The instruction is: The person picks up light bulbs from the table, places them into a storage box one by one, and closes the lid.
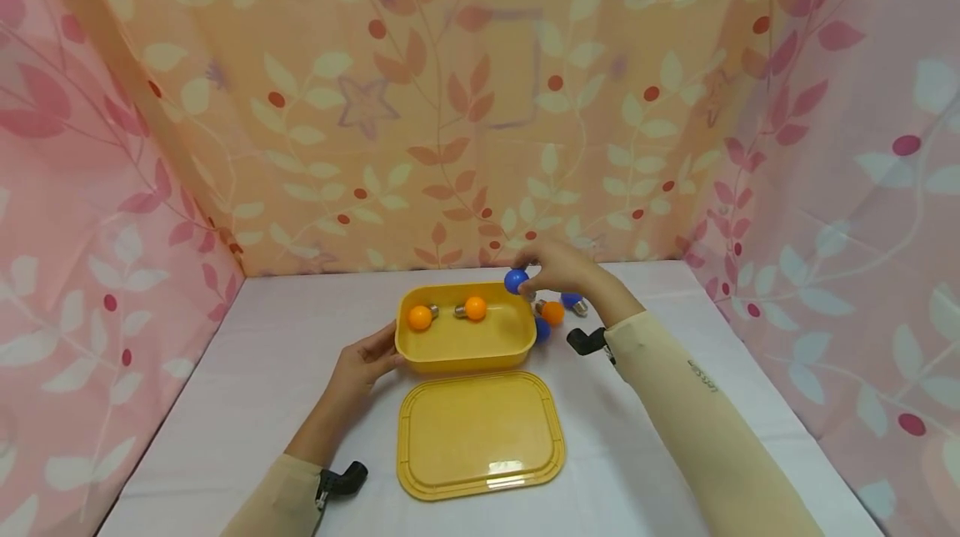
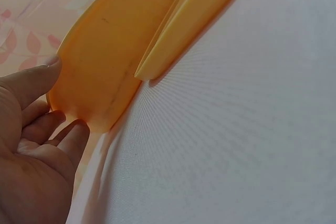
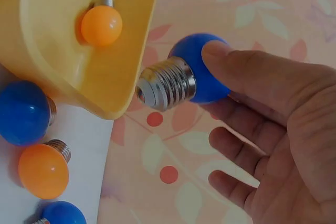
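My right hand [image 1: 557, 268] pinches a blue light bulb [image 1: 515, 281] between thumb and fingers, above the back right corner of a yellow plastic container [image 1: 465, 347]. In the right wrist view the bulb's silver screw base [image 3: 167, 83] points toward the container's rim. Two orange bulbs, one on the left [image 1: 420, 318] and one nearer the middle [image 1: 476, 308], lie inside the container. My left hand [image 1: 363, 363] holds the container's left end, thumb and fingertips against its outer wall in the left wrist view.
A yellow lid [image 1: 480, 435] lies flat in front of the container. Right of the container, on the white-covered table [image 1: 300, 312], are an orange bulb [image 1: 553, 313] and two blue bulbs, one close to the wall [image 1: 542, 331], one farther right [image 1: 572, 301]. Patterned curtains [image 1: 450, 103] enclose the table.
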Demonstrator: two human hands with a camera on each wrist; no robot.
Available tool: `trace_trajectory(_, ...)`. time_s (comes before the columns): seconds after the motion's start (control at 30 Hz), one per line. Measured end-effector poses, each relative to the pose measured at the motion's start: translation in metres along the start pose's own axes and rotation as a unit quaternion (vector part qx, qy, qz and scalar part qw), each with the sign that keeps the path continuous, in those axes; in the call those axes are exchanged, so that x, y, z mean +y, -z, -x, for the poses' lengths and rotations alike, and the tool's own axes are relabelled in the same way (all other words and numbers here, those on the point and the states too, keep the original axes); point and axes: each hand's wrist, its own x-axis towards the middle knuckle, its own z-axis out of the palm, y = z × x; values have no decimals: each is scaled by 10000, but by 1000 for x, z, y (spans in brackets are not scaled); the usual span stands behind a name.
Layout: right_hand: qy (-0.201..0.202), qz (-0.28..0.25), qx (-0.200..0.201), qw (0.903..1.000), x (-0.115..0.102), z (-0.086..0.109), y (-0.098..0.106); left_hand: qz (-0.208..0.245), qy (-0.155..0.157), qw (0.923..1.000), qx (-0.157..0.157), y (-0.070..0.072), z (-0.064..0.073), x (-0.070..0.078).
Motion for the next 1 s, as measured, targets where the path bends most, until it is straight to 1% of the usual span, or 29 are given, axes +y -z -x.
trace_trajectory(0.1,52,159,-226,9996,-4,-13,1,17,-13,10000,8,1,0,-1)
trace_trajectory(0.23,89,121,-466,9988,-5,-27,-2,-53,-31,10000,32,2,0,1)
trace_trajectory(0.4,-35,-95,-743,9972,-1,-35,-11,-65,75,9999,63,1,1,2)
trace_trajectory(0.5,-32,-142,-865,9961,2,-37,-17,-46,126,9999,45,1,2,2)
trace_trajectory(0.77,-33,89,-886,9960,8,-41,-27,10,140,9999,60,0,1,1)
trace_trajectory(0.9,-52,43,-976,9952,9,-43,-31,9,116,9999,50,0,2,0)
trace_trajectory(1.0,31,97,-970,9952,9,-46,-34,20,100,9999,54,0,2,0)
